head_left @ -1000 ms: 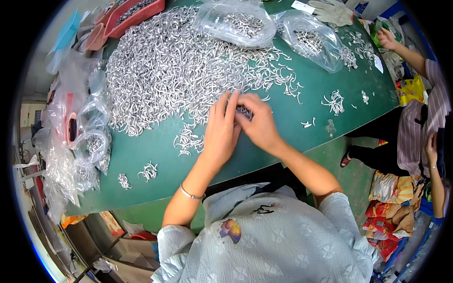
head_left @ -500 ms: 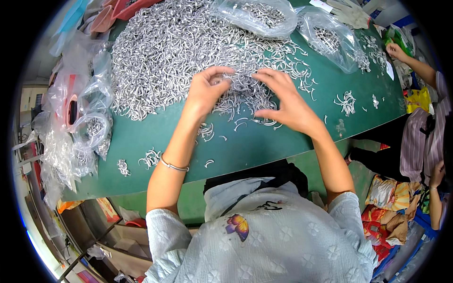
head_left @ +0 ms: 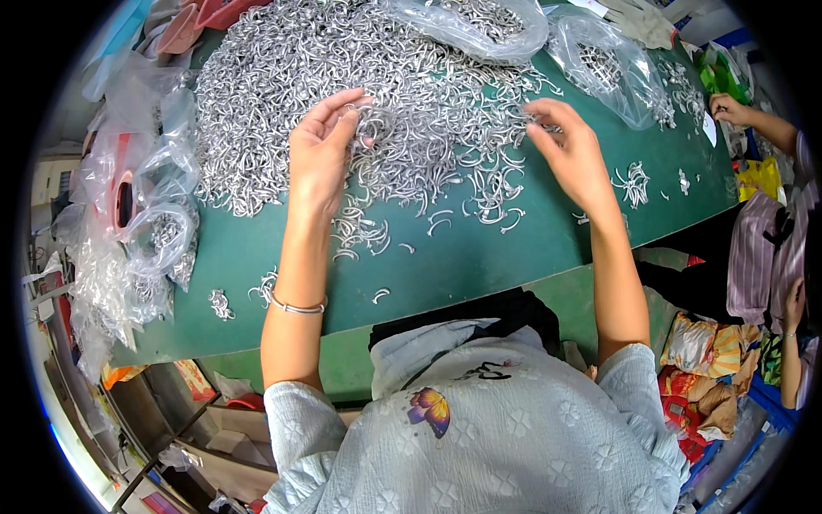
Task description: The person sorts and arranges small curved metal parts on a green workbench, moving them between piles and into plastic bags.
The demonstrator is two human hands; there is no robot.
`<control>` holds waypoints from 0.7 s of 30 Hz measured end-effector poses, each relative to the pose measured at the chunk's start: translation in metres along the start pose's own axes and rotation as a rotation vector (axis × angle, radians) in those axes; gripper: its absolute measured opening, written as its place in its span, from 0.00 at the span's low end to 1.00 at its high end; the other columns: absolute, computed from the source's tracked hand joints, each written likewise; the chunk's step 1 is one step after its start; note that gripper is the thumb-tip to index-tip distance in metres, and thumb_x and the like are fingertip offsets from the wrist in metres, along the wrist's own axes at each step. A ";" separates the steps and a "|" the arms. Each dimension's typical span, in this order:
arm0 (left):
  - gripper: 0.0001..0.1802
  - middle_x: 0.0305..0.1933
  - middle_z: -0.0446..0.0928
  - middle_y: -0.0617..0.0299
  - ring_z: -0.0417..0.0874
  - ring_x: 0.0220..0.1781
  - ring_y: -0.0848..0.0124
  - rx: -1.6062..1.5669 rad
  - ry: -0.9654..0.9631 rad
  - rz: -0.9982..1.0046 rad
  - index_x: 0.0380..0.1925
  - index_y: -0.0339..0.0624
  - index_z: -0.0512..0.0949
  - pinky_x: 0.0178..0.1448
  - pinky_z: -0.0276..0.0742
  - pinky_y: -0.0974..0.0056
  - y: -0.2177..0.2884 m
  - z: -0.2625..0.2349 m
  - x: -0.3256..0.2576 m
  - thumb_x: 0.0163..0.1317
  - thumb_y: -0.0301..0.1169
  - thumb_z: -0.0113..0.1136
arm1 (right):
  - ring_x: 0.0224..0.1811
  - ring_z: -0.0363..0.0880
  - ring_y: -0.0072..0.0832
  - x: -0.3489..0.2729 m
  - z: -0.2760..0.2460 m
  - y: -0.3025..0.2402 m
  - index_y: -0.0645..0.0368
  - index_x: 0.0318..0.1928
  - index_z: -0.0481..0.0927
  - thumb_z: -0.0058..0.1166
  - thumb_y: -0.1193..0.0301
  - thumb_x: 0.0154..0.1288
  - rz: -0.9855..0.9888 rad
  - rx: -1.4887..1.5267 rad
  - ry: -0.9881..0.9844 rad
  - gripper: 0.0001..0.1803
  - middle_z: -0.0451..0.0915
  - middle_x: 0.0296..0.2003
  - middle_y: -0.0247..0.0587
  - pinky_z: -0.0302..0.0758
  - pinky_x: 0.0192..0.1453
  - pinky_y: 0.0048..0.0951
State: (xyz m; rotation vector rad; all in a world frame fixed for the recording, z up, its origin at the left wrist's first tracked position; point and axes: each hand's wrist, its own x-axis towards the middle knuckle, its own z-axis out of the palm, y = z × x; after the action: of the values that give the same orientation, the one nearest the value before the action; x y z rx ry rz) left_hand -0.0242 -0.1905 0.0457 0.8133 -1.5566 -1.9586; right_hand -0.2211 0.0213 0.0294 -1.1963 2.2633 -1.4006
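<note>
A broad heap of small curved silver metal pieces (head_left: 282, 94) covers the far part of the green table (head_left: 479, 265). At the heap's near edge, my left hand (head_left: 324, 150) is closed on a few curved metal pieces (head_left: 377, 127), which stick out beyond its fingertips. My right hand (head_left: 572, 152) is held apart from it, over the heap's right edge. Its thumb and fingers are drawn together, and whatever lies between them is too small to make out. Between the hands, loose pieces (head_left: 492, 193) spill toward me.
Clear plastic bags of pieces (head_left: 604, 64) lie at the far right, with another bag (head_left: 167, 236) on the left. Small clusters (head_left: 634, 184) dot the table. A red tray (head_left: 224, 12) stands at the far left. Another person's hand (head_left: 729, 110) is at the right edge.
My hands were close together over the near part of the heap; now they are apart, the left moved left with pieces in it, the right moved right. Its fingers have drawn together.
</note>
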 end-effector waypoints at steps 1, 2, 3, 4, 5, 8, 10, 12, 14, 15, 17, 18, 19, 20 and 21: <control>0.16 0.53 0.79 0.51 0.81 0.51 0.73 0.006 -0.009 0.009 0.55 0.32 0.74 0.46 0.81 0.68 0.003 0.002 0.000 0.68 0.19 0.48 | 0.42 0.77 0.36 -0.008 -0.004 -0.011 0.61 0.42 0.79 0.61 0.75 0.59 -0.116 -0.164 0.023 0.10 0.78 0.43 0.42 0.74 0.47 0.34; 0.17 0.54 0.79 0.52 0.81 0.52 0.72 0.010 -0.015 0.017 0.55 0.32 0.74 0.47 0.81 0.68 0.004 0.003 0.000 0.68 0.18 0.48 | 0.46 0.75 0.41 -0.015 -0.004 -0.019 0.61 0.40 0.79 0.62 0.75 0.57 -0.233 -0.327 0.042 0.10 0.76 0.44 0.44 0.72 0.52 0.38; 0.17 0.54 0.79 0.52 0.80 0.53 0.72 0.047 -0.036 0.075 0.55 0.32 0.74 0.48 0.81 0.68 0.005 0.005 0.000 0.67 0.17 0.48 | 0.47 0.72 0.43 -0.024 0.000 -0.021 0.59 0.35 0.78 0.65 0.73 0.53 -0.239 -0.280 -0.019 0.11 0.75 0.39 0.42 0.68 0.53 0.40; 0.18 0.55 0.79 0.52 0.80 0.54 0.72 0.084 -0.062 0.136 0.56 0.32 0.74 0.50 0.80 0.68 0.006 0.009 0.000 0.66 0.17 0.48 | 0.44 0.72 0.40 -0.034 0.003 -0.026 0.58 0.33 0.78 0.66 0.71 0.54 -0.218 -0.306 -0.136 0.10 0.74 0.37 0.40 0.66 0.48 0.39; 0.19 0.55 0.78 0.53 0.80 0.54 0.72 0.120 -0.082 0.192 0.56 0.32 0.74 0.52 0.79 0.69 0.007 0.011 -0.001 0.66 0.16 0.47 | 0.43 0.71 0.38 -0.041 0.010 -0.030 0.58 0.33 0.78 0.66 0.71 0.53 -0.261 -0.363 -0.172 0.10 0.74 0.36 0.39 0.65 0.47 0.37; 0.22 0.58 0.77 0.54 0.79 0.57 0.71 0.329 -0.158 0.210 0.58 0.33 0.73 0.60 0.75 0.69 0.013 0.011 0.002 0.63 0.14 0.47 | 0.41 0.71 0.36 -0.050 0.028 -0.031 0.58 0.30 0.77 0.65 0.72 0.53 -0.304 -0.434 -0.202 0.08 0.74 0.33 0.37 0.62 0.46 0.36; 0.22 0.57 0.78 0.56 0.79 0.55 0.74 0.253 -0.173 0.279 0.56 0.32 0.75 0.53 0.74 0.74 0.004 0.009 0.005 0.62 0.12 0.49 | 0.41 0.71 0.36 -0.048 0.026 -0.024 0.59 0.29 0.77 0.65 0.74 0.53 -0.301 -0.375 -0.152 0.08 0.74 0.33 0.38 0.62 0.46 0.36; 0.22 0.57 0.78 0.56 0.79 0.56 0.73 0.201 -0.154 0.237 0.56 0.31 0.75 0.54 0.75 0.74 0.004 0.011 0.003 0.61 0.11 0.49 | 0.33 0.74 0.37 -0.040 0.015 -0.016 0.62 0.31 0.77 0.60 0.77 0.56 -0.230 -0.260 -0.084 0.05 0.76 0.28 0.41 0.67 0.42 0.37; 0.21 0.58 0.77 0.54 0.79 0.58 0.70 0.205 -0.127 0.280 0.56 0.29 0.74 0.56 0.76 0.72 0.000 0.010 0.006 0.62 0.11 0.50 | 0.28 0.77 0.32 -0.035 0.003 -0.018 0.66 0.35 0.79 0.59 0.77 0.59 0.064 -0.060 -0.160 0.04 0.79 0.27 0.43 0.71 0.36 0.32; 0.20 0.59 0.76 0.53 0.78 0.59 0.69 0.245 -0.109 0.275 0.56 0.28 0.73 0.58 0.75 0.69 0.002 0.010 0.006 0.63 0.12 0.50 | 0.26 0.78 0.26 -0.035 0.002 -0.012 0.68 0.39 0.80 0.57 0.78 0.62 0.095 -0.004 -0.130 0.06 0.81 0.27 0.44 0.73 0.33 0.27; 0.19 0.61 0.75 0.53 0.77 0.62 0.66 0.318 -0.089 0.262 0.55 0.30 0.75 0.62 0.75 0.67 0.003 0.010 0.007 0.64 0.12 0.48 | 0.28 0.79 0.25 -0.033 -0.003 -0.009 0.67 0.40 0.81 0.56 0.78 0.64 0.131 0.008 -0.084 0.06 0.82 0.28 0.44 0.74 0.34 0.26; 0.19 0.60 0.76 0.53 0.78 0.61 0.65 0.434 -0.077 0.360 0.53 0.32 0.76 0.59 0.76 0.67 0.000 0.010 0.006 0.63 0.12 0.48 | 0.29 0.79 0.25 -0.033 -0.005 -0.009 0.67 0.41 0.81 0.56 0.78 0.64 0.148 0.014 -0.062 0.06 0.82 0.28 0.44 0.74 0.35 0.26; 0.19 0.60 0.77 0.53 0.79 0.60 0.63 0.552 -0.069 0.457 0.52 0.33 0.77 0.56 0.77 0.67 -0.005 0.009 0.004 0.62 0.12 0.48 | 0.27 0.79 0.26 -0.033 -0.005 -0.007 0.67 0.41 0.81 0.55 0.79 0.64 0.116 -0.008 -0.055 0.06 0.82 0.29 0.44 0.74 0.34 0.27; 0.19 0.59 0.77 0.53 0.80 0.59 0.62 0.669 -0.060 0.555 0.50 0.35 0.79 0.53 0.78 0.67 -0.007 0.009 0.004 0.61 0.11 0.48 | 0.29 0.79 0.28 -0.033 -0.007 -0.007 0.66 0.42 0.81 0.56 0.78 0.64 0.108 -0.048 -0.054 0.07 0.82 0.31 0.44 0.75 0.36 0.28; 0.19 0.59 0.77 0.52 0.80 0.60 0.60 0.745 -0.042 0.592 0.49 0.36 0.79 0.53 0.77 0.66 -0.008 0.009 0.004 0.60 0.11 0.49 | 0.30 0.79 0.30 -0.032 -0.010 -0.008 0.66 0.42 0.81 0.56 0.78 0.64 0.100 -0.088 -0.054 0.08 0.82 0.32 0.44 0.75 0.37 0.29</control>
State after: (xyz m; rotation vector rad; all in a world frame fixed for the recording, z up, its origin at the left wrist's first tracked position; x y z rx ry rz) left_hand -0.0339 -0.1852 0.0393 0.4713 -2.2634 -0.9741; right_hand -0.2020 0.0496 0.0349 -1.1152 2.3349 -1.2295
